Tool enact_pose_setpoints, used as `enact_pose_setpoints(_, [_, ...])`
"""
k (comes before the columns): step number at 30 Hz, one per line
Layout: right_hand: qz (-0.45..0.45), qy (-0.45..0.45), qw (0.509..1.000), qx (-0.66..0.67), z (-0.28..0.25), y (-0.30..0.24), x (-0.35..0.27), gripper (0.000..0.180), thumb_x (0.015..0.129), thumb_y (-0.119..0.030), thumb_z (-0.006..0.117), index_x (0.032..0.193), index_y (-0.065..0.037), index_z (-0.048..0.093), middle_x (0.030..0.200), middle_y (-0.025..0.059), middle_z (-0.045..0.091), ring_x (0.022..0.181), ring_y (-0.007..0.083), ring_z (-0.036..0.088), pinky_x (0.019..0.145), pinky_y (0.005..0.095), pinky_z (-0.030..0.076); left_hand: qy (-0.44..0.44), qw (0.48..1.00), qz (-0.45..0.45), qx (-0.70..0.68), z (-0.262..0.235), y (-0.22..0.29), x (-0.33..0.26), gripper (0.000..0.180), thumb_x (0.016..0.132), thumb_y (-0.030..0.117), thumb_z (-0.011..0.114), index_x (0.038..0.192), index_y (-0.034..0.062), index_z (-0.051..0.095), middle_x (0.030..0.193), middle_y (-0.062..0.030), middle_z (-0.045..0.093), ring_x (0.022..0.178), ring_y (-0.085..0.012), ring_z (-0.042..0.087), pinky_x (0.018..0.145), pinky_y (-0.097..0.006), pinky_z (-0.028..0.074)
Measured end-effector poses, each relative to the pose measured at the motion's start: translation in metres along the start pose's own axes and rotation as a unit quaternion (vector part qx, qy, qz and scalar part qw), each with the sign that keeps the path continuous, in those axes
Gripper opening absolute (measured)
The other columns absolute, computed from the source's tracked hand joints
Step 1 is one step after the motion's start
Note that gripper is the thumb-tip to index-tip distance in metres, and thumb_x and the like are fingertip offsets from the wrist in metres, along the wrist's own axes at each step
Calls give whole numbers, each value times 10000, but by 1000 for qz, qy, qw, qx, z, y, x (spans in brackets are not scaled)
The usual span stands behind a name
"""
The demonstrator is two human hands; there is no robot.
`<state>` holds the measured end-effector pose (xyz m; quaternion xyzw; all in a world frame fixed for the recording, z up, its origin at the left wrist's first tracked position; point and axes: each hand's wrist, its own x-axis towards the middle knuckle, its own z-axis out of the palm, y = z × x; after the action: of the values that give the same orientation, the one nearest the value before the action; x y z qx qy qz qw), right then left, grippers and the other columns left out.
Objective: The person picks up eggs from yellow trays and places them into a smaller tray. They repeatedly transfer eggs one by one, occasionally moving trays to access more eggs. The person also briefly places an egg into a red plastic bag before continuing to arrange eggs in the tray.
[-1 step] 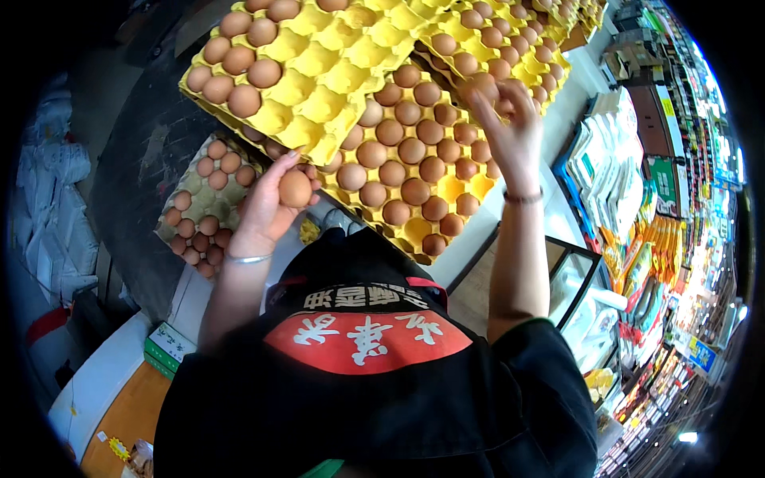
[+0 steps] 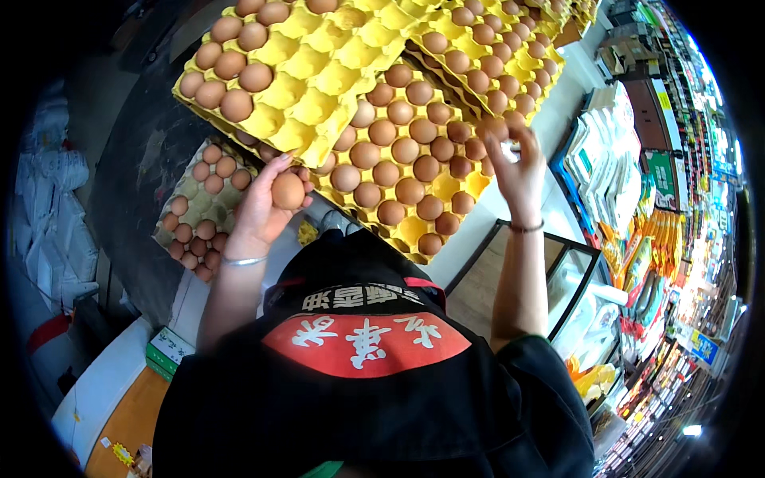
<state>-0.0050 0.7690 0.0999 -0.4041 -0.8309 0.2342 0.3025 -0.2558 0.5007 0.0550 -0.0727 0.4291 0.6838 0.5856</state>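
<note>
In my left hand (image 2: 267, 209) I hold a brown egg (image 2: 288, 192), with the fingers curled around it, beside the near corner of a yellow egg tray (image 2: 312, 90) that is partly filled. My right hand (image 2: 518, 171) is raised at the right edge of a fuller yellow tray (image 2: 468, 182). Its fingers are bent, slightly blurred, and closed on another brown egg (image 2: 493, 127) at the fingertips. A small white patch shows between those fingers; what it is I cannot make out. Rows of brown eggs sit in the fuller tray below and between my hands.
A grey egg tray (image 2: 199, 190) with several eggs lies at the left on a dark round surface (image 2: 131, 203). More stacked yellow trays (image 2: 494, 60) of eggs stand at the back right. A black-framed case (image 2: 570, 259), white stacked bags (image 2: 602, 135) and store shelves line the right side.
My right hand, with the egg at its fingertips, has come nearer to me from the back right trays. My left hand still holds its egg, hardly moved.
</note>
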Motion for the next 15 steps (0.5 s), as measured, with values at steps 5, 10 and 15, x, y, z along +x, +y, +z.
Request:
enact_pose_setpoints(5, [95,-52,993,-43,-18,47,-75,305,746,-194,756,949,11,656,970,123,614,948,285,556,851,378,463,11,1000,-9,4,5,2,3,225,944,328,550,1046,132,593,875,-39,607,752,-153,612,580,-265,512])
enact_pose_setpoints(10, [119,-57,984,-119,-1,57,-88,380,745,-260,763,993,14,673,1001,151,610,981,321,554,874,397,467,-2,1000,-10,7,2,2,3,257,926,294,570,1112,116,573,860,-33,612,759,-160,607,602,-290,501])
enact_pose_setpoints(15, [125,-67,986,-89,3,44,-76,407,776,-272,769,1026,32,665,980,172,609,943,314,578,823,394,482,4,1000,-2,1,3,0,2,251,927,310,579,1082,112,581,856,-32,626,750,-157,614,605,-295,503])
